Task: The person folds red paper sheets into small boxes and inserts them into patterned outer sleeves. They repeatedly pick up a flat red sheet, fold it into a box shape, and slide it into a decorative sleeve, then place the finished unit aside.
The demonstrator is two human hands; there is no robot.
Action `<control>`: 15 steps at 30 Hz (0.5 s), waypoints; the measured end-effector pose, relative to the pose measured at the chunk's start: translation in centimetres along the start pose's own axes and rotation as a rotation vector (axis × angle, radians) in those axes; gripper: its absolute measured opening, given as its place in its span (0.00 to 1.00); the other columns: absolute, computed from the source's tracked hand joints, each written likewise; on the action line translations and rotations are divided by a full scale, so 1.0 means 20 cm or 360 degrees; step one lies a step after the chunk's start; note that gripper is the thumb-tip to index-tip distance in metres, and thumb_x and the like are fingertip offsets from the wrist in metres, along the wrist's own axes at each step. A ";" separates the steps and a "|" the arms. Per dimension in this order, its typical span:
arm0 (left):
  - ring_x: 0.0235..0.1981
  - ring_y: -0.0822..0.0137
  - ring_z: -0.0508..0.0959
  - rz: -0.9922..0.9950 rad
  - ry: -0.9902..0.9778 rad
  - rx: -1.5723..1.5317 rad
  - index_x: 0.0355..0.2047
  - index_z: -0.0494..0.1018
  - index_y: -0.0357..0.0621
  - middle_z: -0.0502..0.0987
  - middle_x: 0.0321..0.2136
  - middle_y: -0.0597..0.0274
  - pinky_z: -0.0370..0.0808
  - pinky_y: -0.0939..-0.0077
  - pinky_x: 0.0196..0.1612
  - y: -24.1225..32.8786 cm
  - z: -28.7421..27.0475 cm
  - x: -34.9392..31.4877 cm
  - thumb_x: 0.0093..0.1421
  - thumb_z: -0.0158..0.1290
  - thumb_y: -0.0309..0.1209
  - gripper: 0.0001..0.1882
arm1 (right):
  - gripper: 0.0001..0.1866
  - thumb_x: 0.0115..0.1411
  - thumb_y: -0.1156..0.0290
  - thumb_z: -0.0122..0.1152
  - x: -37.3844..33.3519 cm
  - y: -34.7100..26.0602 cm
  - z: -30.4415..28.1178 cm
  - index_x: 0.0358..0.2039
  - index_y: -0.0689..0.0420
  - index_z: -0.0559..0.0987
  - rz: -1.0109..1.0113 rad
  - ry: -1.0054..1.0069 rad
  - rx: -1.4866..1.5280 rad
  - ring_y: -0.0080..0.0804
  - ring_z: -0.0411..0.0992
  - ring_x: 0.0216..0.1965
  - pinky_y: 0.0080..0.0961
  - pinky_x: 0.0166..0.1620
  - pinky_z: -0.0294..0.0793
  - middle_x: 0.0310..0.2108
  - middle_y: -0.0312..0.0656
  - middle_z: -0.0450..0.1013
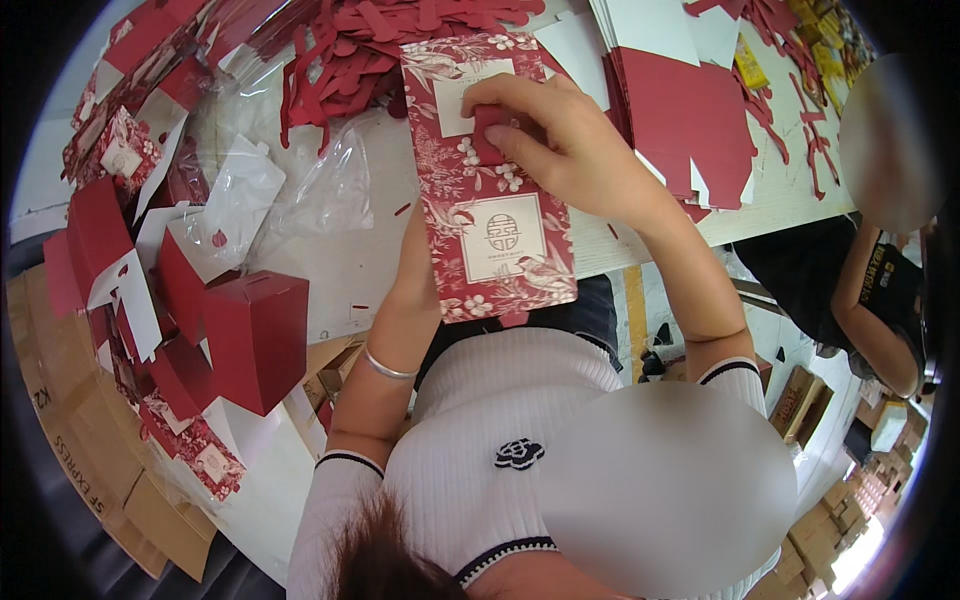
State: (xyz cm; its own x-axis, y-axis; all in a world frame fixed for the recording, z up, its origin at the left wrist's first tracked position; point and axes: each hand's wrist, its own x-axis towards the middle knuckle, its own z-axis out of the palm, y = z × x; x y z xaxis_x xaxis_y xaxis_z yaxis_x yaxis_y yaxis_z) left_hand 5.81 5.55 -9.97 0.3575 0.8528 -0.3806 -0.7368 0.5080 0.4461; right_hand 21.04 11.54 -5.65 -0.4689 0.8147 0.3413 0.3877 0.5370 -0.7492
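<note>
A long red carton (500, 180), flat-looking and printed with pale flowers, birds and cream panels, is tilted up in front of me. My right hand (555, 135) lies over its upper half, thumb and fingers closed around a small dark red piece (488, 135), perhaps a strap or a flap. The left forearm, with a silver bangle (390, 365), reaches up behind the carton. My left hand and its fingers are hidden there. A small pinkish-red tip (513, 318) shows below the carton's lower edge.
Loose red straps (370, 50) are heaped at the far side of the white table (345, 270). Red boxes (258, 340) and clear plastic bags (330, 180) crowd the left. Flat red-and-white sheets (690, 120) are stacked at right, near another person's arm (870, 310).
</note>
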 end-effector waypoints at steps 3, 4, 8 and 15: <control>0.38 0.64 0.75 0.0069 -0.0113 0.0196 0.51 0.57 0.37 0.69 0.44 0.54 0.77 0.71 0.38 0.00 -0.07 0.00 0.61 0.40 0.42 0.24 | 0.11 0.55 0.78 0.50 0.03 -0.03 -0.02 0.40 0.59 0.70 0.0336 -0.0193 0.0348 0.19 0.64 0.27 0.16 0.32 0.64 0.29 0.36 0.68; 0.35 0.65 0.76 0.0100 -0.0032 0.0114 0.49 0.59 0.35 0.70 0.42 0.55 0.76 0.70 0.35 0.01 -0.06 -0.01 0.59 0.44 0.36 0.21 | 0.11 0.56 0.78 0.50 0.03 -0.01 -0.02 0.40 0.60 0.70 0.0290 -0.0146 0.0370 0.18 0.63 0.28 0.15 0.32 0.64 0.29 0.35 0.68; 0.33 0.65 0.75 0.0658 0.0348 0.2277 0.40 0.68 0.37 0.73 0.37 0.54 0.73 0.72 0.33 0.16 -0.13 -0.09 0.52 0.51 0.29 0.15 | 0.10 0.57 0.79 0.48 0.00 0.02 -0.04 0.40 0.60 0.70 0.0235 -0.0091 0.0413 0.16 0.63 0.30 0.14 0.33 0.63 0.28 0.34 0.66; 0.41 0.56 0.72 0.2365 -0.0297 0.2966 0.32 0.76 0.41 0.75 0.33 0.57 0.66 0.61 0.49 0.33 0.10 0.03 0.44 0.52 0.27 0.12 | 0.06 0.56 0.78 0.48 0.10 -0.10 -0.09 0.35 0.62 0.71 0.0217 0.0116 0.1061 0.23 0.64 0.20 0.17 0.25 0.64 0.24 0.39 0.70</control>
State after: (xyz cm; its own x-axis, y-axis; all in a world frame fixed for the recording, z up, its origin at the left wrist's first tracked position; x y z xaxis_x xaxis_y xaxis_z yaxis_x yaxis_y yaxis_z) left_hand 2.33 9.57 -5.70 0.3916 0.5432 0.7427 0.5987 -0.7633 0.2426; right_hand 20.81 12.55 -2.50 -0.3869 0.8907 0.2386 -0.1429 0.1977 -0.9698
